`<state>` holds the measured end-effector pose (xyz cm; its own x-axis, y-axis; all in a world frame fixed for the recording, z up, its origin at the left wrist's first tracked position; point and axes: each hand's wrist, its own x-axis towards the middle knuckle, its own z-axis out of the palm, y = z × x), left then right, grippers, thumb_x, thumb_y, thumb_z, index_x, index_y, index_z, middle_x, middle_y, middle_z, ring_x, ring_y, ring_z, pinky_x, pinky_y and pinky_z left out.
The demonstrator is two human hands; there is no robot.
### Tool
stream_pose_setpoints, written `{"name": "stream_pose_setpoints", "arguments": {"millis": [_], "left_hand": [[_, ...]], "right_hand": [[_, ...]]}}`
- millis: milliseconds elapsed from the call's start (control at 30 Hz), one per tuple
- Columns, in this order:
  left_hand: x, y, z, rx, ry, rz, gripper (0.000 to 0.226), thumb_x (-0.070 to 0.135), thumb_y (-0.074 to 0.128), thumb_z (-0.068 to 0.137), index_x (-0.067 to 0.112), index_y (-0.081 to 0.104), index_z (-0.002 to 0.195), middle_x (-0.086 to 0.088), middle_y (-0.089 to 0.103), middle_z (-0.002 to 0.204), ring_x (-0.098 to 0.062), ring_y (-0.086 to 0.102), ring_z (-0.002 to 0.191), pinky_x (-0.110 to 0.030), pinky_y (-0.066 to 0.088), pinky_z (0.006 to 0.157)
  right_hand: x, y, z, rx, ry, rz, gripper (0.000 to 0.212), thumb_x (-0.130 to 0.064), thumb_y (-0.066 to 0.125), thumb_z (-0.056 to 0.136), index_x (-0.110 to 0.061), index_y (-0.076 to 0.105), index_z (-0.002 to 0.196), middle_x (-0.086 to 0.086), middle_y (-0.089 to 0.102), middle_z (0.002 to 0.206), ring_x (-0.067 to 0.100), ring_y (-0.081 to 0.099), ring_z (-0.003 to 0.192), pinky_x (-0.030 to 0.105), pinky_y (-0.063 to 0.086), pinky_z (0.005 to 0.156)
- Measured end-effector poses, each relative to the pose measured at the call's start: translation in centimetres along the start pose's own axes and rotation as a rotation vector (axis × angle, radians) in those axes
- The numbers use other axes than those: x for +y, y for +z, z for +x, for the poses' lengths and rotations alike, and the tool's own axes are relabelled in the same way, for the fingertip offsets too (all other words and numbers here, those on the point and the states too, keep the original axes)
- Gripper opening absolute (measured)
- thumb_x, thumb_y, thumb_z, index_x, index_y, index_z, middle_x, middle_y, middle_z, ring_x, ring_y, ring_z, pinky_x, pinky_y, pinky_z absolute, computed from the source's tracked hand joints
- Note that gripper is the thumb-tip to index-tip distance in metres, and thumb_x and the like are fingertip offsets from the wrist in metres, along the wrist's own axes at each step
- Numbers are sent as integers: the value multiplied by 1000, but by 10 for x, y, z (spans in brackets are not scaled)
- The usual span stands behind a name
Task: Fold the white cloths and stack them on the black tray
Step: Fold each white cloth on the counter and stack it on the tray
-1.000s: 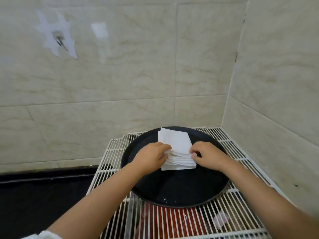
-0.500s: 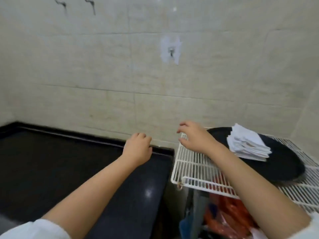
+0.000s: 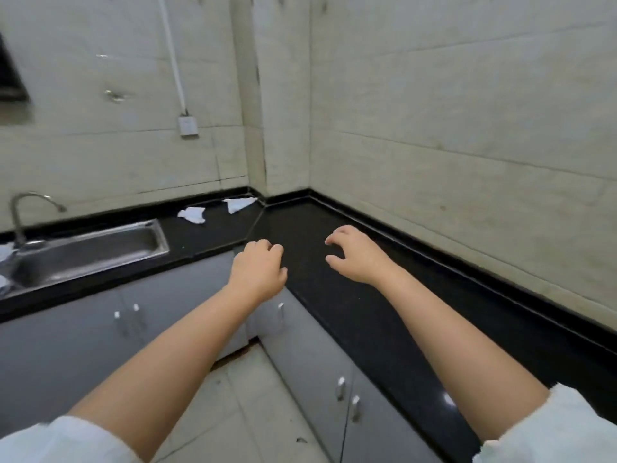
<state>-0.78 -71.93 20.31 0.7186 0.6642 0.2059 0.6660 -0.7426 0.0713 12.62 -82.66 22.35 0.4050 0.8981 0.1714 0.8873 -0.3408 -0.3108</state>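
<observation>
We see beige tiled walls meeting in corner; black L-shaped bench; steel sink with tap left; grey cupboards below; pale tiled floor.

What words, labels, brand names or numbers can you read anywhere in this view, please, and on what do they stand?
None: no readable text shows in this view.
The wall socket has a plain white face with no visible marking.
The white cloths on the black countertop and the steel sink show no print or label.
</observation>
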Motion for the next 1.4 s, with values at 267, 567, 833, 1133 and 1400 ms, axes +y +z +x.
{"name": "stream_pose_setpoints", "arguments": {"millis": [267, 567, 833, 1133, 1400], "left_hand": [[-175, 29, 108, -62, -198, 136, 38, 31, 42, 94, 10, 46, 125, -13, 48, 129, -33, 44, 121, -41, 41, 94], [-346, 32, 256, -16, -314, 218, 42, 34, 42, 95, 9, 43, 129, -13, 46, 132, -31, 41, 123, -39, 38, 97], [-492, 97, 381, -57, -329, 164, 43, 36, 42, 95, 10, 41, 129, -11, 46, 131, -29, 40, 124, -39, 37, 99], [-638, 188, 522, -248, -259, 69, 41, 34, 42, 95, 10, 42, 128, -12, 45, 132, -29, 39, 125, -41, 37, 100], [-687, 261, 581, -379, -206, -10, 45, 33, 41, 96, 11, 37, 135, -11, 42, 137, -28, 39, 128, -40, 37, 101]], "right_hand": [[-87, 84, 197, -28, -136, -78, 45, -25, 49, 91, -13, 42, 134, 8, 35, 143, 28, 37, 129, 42, 37, 103], [-159, 145, 418, -58, -181, -106, 47, -27, 48, 91, -12, 40, 134, 11, 41, 138, 31, 39, 126, 41, 37, 99], [-204, 248, 591, -148, -163, -123, 47, -28, 48, 91, -12, 40, 135, 12, 40, 140, 31, 41, 126, 42, 38, 100], [-220, 372, 772, -333, 98, -70, 40, -26, 48, 92, -11, 45, 128, 13, 46, 133, 30, 46, 121, 44, 42, 98], [-200, 474, 863, -423, 295, 20, 41, -21, 44, 93, -8, 42, 131, 17, 47, 133, 36, 44, 123, 46, 40, 99]]}}
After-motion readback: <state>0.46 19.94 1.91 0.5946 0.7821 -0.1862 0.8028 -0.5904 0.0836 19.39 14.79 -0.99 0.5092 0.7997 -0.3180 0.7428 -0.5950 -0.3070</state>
